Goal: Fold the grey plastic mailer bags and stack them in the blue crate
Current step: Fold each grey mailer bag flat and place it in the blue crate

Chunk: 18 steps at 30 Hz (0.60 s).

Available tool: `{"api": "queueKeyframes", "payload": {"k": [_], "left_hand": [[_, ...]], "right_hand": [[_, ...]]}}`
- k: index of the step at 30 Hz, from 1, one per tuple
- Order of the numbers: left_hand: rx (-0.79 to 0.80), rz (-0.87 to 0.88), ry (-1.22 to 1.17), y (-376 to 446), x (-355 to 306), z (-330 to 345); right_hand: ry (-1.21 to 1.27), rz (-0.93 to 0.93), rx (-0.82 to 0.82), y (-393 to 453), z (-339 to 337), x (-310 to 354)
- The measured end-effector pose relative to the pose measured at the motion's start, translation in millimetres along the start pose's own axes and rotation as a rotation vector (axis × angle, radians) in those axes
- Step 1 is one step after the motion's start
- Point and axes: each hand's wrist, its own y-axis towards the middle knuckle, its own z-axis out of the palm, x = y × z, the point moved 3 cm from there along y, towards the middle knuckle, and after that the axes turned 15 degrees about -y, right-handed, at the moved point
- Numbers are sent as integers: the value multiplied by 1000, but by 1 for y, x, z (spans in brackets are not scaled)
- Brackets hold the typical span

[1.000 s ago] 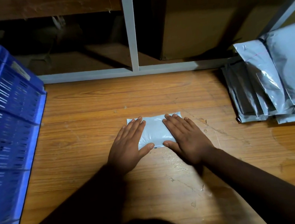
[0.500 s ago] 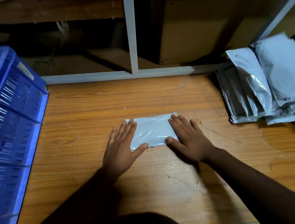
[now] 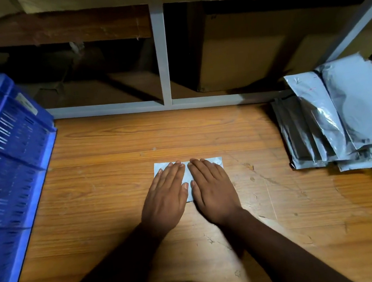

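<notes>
A folded grey mailer bag [image 3: 188, 180] lies flat in the middle of the wooden table. My left hand [image 3: 167, 193] presses its left half with straight fingers. My right hand [image 3: 212, 188] presses its right half the same way, thumbs almost touching, so only the bag's far corners and a centre strip show. The blue crate [image 3: 17, 166] stands at the table's left edge, its inside mostly out of view. A pile of unfolded grey mailer bags [image 3: 342, 121] lies at the right.
A grey metal shelf frame [image 3: 163, 73] runs along the back of the table [image 3: 117, 196], with cardboard boxes [image 3: 252, 57] behind it. Bare wood lies between the crate and my hands, and between my hands and the pile.
Both hands slid inward from the bag's ends to its middle, now side by side and covering most of it. The bag has stayed in place.
</notes>
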Motion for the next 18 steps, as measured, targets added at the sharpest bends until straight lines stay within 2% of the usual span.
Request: {"api": "queueKeyframes", "payload": {"k": [7,11,13,16,18], "left_hand": [[25,6,42,0,3,1],[58,-135,84,-3,13,-5],[93,-152,92,-3,12,-7],[165,-178,67,0,13,-16],[202,-260,9,8,22,-30]], "right_hand": [[11,-1,39,3,5,-3],[-12,96,101,-1,7,-22],[-37,109,135,-4,6,-20],[121,93,181,-1,-1,-27],[233,110,176,4,-12,-47]]}}
